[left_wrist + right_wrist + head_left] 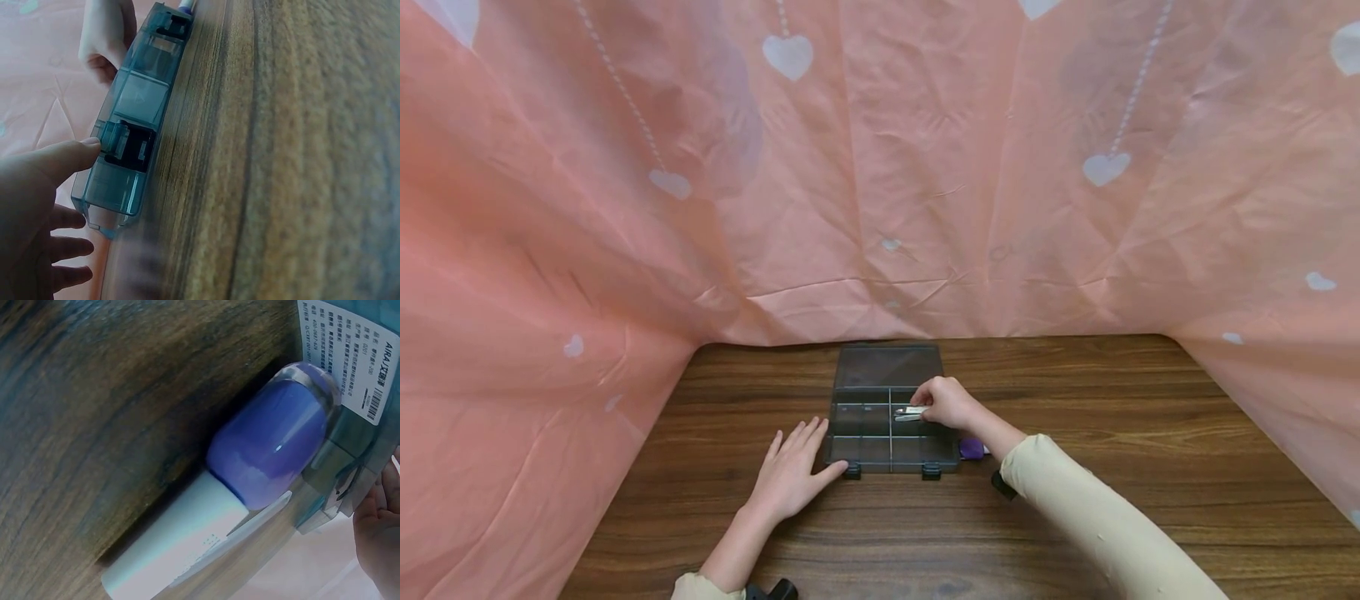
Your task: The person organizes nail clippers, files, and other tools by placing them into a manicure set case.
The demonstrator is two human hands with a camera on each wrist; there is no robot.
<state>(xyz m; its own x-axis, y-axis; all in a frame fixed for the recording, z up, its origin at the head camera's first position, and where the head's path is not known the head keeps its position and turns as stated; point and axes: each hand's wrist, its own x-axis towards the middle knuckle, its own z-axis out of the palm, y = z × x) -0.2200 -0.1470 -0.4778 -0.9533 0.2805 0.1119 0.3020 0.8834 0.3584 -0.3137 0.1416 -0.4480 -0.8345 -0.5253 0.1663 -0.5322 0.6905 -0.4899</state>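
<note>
An open dark transparent compartment box [865, 450] lies on the table, its lid [887, 367] folded back. Over a right-hand compartment, my right hand [951, 404] pinches a small silvery nail clipper [908, 413]. My left hand [790, 475] rests at the box's left side with fingers spread. Its thumb touches the front edge beside a black latch [128, 147], as the left wrist view shows. To the right of the box lies a purple nail polish bottle [272, 437] with a white cap [175, 540]. Behind it is a thin white pointed strip [265, 512], its kind unclear.
Brown wood-grain table [1075, 517] surrounds the box. A pink curtain [925, 167] with white hearts hangs at the back and sides. The box side carries a white printed label [350, 356].
</note>
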